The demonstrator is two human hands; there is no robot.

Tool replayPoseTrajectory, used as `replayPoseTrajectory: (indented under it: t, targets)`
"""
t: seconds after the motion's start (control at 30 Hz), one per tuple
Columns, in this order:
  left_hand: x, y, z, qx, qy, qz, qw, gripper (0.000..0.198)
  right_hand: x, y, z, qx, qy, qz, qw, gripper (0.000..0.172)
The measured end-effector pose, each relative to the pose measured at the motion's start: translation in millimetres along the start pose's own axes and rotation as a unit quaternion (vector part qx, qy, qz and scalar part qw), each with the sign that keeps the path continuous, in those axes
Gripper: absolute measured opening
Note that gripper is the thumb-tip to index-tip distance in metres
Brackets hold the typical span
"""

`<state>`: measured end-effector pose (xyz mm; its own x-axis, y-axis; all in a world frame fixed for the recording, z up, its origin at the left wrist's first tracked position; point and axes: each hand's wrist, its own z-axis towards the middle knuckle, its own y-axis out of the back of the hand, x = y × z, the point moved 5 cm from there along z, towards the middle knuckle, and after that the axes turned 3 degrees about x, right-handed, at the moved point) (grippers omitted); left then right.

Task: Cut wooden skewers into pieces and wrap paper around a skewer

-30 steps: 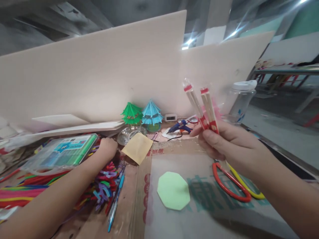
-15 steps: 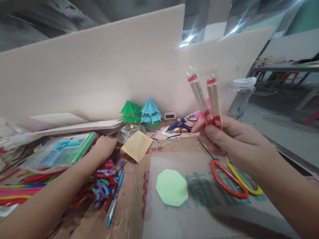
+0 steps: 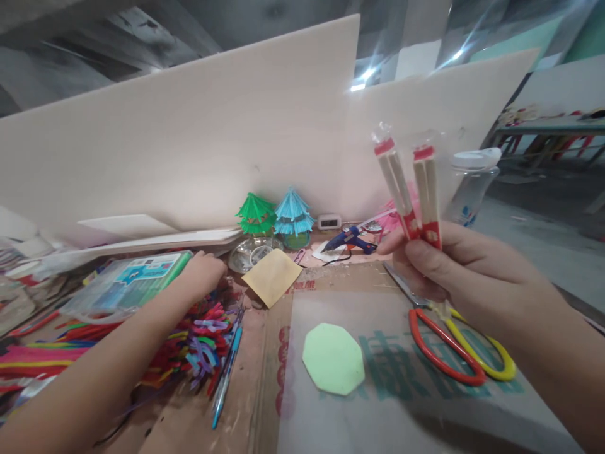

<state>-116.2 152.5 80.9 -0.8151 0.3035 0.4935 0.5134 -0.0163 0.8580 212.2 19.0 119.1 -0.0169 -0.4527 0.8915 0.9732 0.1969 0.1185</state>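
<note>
My right hand [image 3: 477,274] is raised over the right side of the work surface, closed around two packets of chopsticks [image 3: 428,189]. They stand upright, splayed slightly apart, in clear wrappers with red bands. Beneath that hand lie scissors [image 3: 447,343] with one red and one yellow handle. On the left, my left hand [image 3: 205,277] is beside the right edge of a clear plastic case [image 3: 123,287], over a heap of coloured pipe cleaners [image 3: 203,340]. Its fingers curve downward and their tips are hidden. A pale green paper octagon [image 3: 333,359] lies on the covered cardboard [image 3: 378,419].
Green [image 3: 255,214] and blue [image 3: 293,217] fringed models stand at the back, near a glue gun [image 3: 350,239]. A yellow paper square [image 3: 273,277] leans on a glass dish [image 3: 246,252]. Pens [image 3: 227,372] lie left of the cardboard. A clear bottle [image 3: 470,189] stands right; white boards [image 3: 189,145] rise behind.
The view has swung slightly left, so things appear further right. The chopstick packets stay in my right hand. My left hand remains by the case, its fingers slightly shifted.
</note>
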Motion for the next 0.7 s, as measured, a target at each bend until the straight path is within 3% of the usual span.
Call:
replayPoseTrajectory:
  t: [0.13, 0.3, 0.47, 0.7]
  targets:
    - [-2.5, -6.0, 5.8, 0.013, 0.019, 0.004, 1.000, 0.029, 1.2, -2.8, -0.4, 0.014, 0.003, 0.000, 1.000, 0.027]
    - [-2.5, -0.3, 5.0, -0.001, 0.019, -0.003, 1.000, 0.027, 2.5, -3.4, -2.5, 0.013, -0.005, -0.003, 1.000, 0.029]
    - [3.0, 4.4, -4.7, -0.052, 0.015, -0.029, 0.998, 0.014, 2.4, -3.9, -1.2, 0.013, -0.009, -0.008, 1.000, 0.030]
    - [1.9, 13.0, -11.1, -0.125, -0.022, -0.092, 0.988, 0.029, 3.3, -6.3, -1.4, 0.020, -0.009, -0.010, 1.000, 0.030]
